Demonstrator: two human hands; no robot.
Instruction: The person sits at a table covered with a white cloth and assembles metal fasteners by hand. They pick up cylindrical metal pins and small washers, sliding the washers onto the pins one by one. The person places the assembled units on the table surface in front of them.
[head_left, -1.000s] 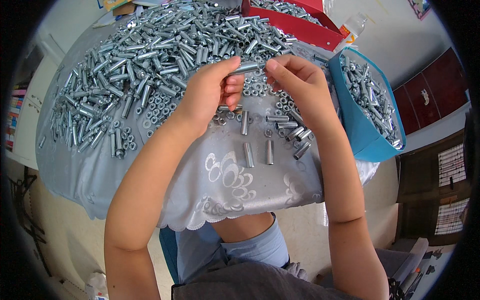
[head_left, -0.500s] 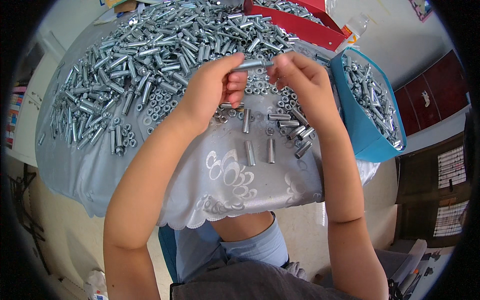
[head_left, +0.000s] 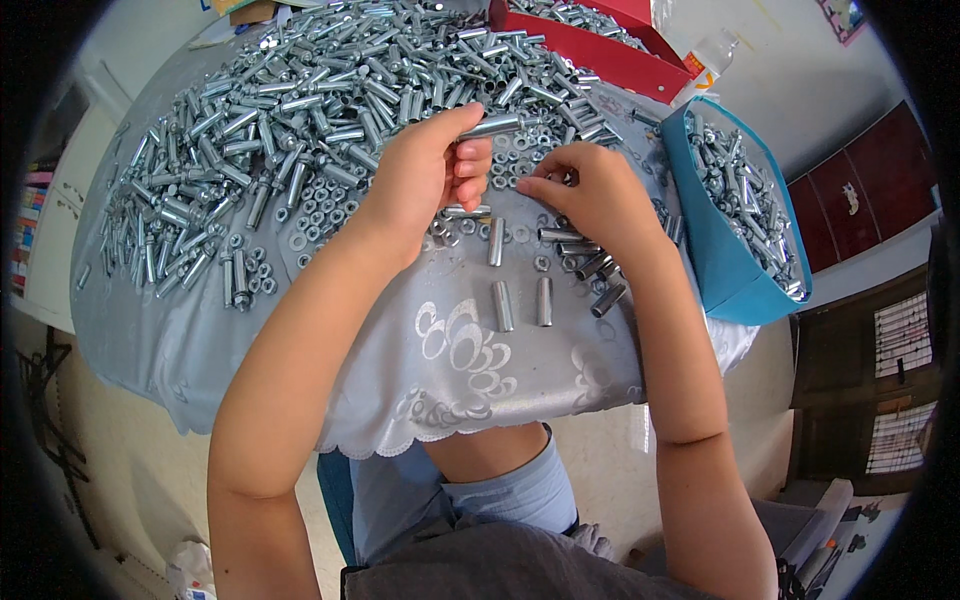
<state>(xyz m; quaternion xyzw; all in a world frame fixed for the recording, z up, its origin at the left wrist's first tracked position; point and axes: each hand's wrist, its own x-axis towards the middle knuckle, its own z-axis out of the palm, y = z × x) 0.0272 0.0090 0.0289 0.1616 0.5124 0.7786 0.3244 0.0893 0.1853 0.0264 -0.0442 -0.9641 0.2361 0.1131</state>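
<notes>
Starting on the cloth-covered surface (head_left: 545, 375), six o'clock, then loose sleeves (head_left: 503, 306) mid-dial! Bunching the right hand (head_left: 592, 190), fingertips together, near nuts (head_left: 499, 171) at one o'clock, can't tell if gripping; clasping a metal cylinder (head_left: 493, 127) in the left hand (head_left: 415, 180) at twelve, heaped bolts (head_left: 330, 90) beyond!

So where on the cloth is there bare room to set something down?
Bare cloth shows between the two nearest tubes and its scalloped edge, and left of the left forearm, in front of the bolt heap. Crowded: farther back and around the right hand.
</notes>
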